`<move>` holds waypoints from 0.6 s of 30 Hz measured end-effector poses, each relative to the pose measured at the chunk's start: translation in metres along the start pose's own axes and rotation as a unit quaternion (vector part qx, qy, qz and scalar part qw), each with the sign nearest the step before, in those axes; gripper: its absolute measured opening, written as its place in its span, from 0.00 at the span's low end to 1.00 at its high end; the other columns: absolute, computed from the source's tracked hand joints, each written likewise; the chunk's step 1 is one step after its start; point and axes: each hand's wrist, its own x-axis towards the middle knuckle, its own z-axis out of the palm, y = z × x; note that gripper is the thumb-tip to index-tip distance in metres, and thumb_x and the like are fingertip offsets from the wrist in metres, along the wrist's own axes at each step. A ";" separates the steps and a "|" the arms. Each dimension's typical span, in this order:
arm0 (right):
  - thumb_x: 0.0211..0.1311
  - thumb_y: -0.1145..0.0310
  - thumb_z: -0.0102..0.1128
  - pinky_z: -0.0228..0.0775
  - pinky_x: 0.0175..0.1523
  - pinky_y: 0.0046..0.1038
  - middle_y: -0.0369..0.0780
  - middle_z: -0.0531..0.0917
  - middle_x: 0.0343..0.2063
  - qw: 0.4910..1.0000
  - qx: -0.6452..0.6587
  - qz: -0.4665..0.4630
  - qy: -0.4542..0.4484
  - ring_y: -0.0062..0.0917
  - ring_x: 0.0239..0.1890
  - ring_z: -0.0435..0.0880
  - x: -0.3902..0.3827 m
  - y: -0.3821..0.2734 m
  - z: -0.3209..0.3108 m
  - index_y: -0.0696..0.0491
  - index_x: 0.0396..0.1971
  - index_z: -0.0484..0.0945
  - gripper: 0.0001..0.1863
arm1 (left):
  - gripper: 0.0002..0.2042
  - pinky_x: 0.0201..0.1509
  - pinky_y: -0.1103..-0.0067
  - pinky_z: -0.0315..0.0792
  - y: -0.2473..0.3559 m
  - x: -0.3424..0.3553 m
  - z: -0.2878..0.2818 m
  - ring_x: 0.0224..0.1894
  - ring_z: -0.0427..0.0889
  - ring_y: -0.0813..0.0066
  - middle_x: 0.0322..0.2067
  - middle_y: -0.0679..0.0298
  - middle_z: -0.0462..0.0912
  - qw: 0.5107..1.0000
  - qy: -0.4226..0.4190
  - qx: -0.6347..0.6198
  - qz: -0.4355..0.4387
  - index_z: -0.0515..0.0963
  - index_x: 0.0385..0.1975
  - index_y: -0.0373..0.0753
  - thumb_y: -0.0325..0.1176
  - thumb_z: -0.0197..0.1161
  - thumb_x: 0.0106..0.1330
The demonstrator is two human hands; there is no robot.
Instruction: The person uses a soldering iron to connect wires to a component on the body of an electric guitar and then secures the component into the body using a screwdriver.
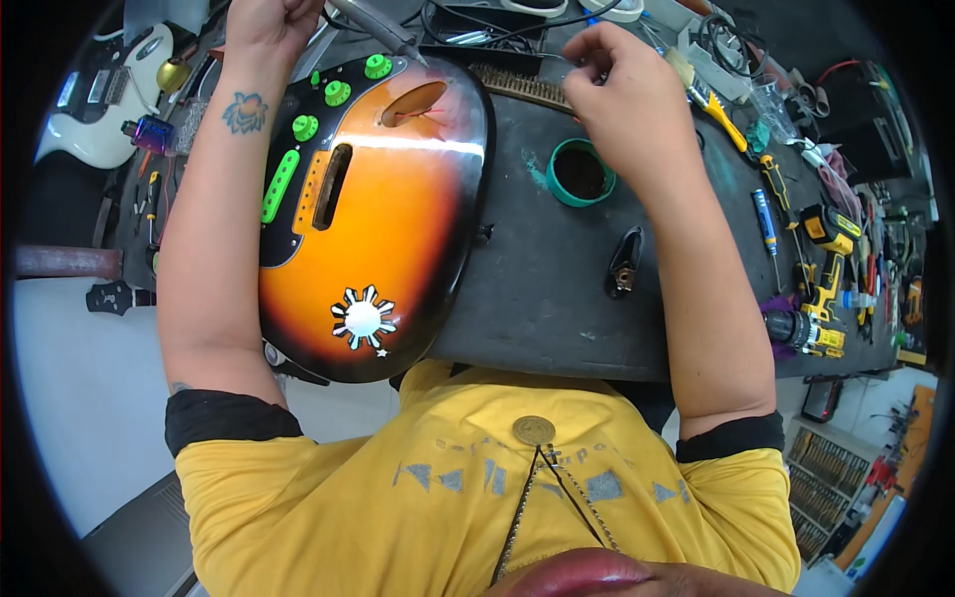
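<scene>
A sunburst electric guitar body (398, 239) lies on the dark bench, with green knobs (337, 93) and a green pickup cover (282, 187) along its left side. Red wire shows in its oval cavity (414, 104). My left hand (271, 25) is past the body's far end, fingers closed and partly cut off by the upper edge; what they hold is unclear. Beside it, a grey tapered tool (378, 28) points toward the cavity. Above a wire-bristle brush (522, 87), my right hand (622, 90) has curled, pinched fingers; anything in them is too small to name.
Right of the guitar are a teal round container (609, 181) with dark contents and a black jack plate (625, 264). Screwdrivers (764, 221), a yellow-handled brush (724, 121) and a yellow cordless drill (821, 289) lie at the right. A white guitar body (85, 124) rests far left.
</scene>
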 end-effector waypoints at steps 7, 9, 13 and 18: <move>0.56 0.66 0.69 0.78 0.47 0.42 0.51 0.87 0.33 0.985 -0.154 0.077 -0.028 0.46 0.41 0.87 0.012 0.022 -0.048 0.59 0.38 0.81 0.14 | 0.14 0.20 0.85 0.56 0.019 -0.003 0.003 0.17 0.64 0.87 0.22 0.71 0.75 0.993 -0.004 -0.119 0.027 0.76 0.32 0.39 0.41 0.58 0.79; 0.57 0.63 0.71 0.77 0.45 0.41 0.51 0.87 0.31 0.985 -0.124 0.112 -0.043 0.44 0.38 0.87 0.010 0.013 -0.069 0.59 0.36 0.82 0.15 | 0.16 0.21 0.84 0.58 0.040 0.000 0.014 0.17 0.62 0.85 0.23 0.71 0.75 0.988 0.045 -0.140 0.042 0.76 0.31 0.40 0.43 0.54 0.81; 0.59 0.60 0.71 0.76 0.42 0.39 0.49 0.86 0.29 0.992 -0.081 0.097 -0.002 0.41 0.35 0.87 -0.003 -0.010 -0.096 0.60 0.34 0.82 0.16 | 0.19 0.27 0.82 0.63 0.095 0.008 0.008 0.23 0.68 0.79 0.27 0.63 0.77 0.960 0.086 -0.240 0.115 0.74 0.33 0.37 0.46 0.52 0.81; 0.62 0.61 0.69 0.76 0.42 0.38 0.49 0.86 0.27 0.996 -0.003 0.084 0.015 0.39 0.33 0.87 -0.013 -0.032 -0.116 0.61 0.32 0.82 0.15 | 0.16 0.26 0.78 0.67 0.150 0.054 -0.007 0.22 0.72 0.75 0.26 0.61 0.78 0.954 0.137 -0.160 0.213 0.72 0.35 0.38 0.44 0.52 0.82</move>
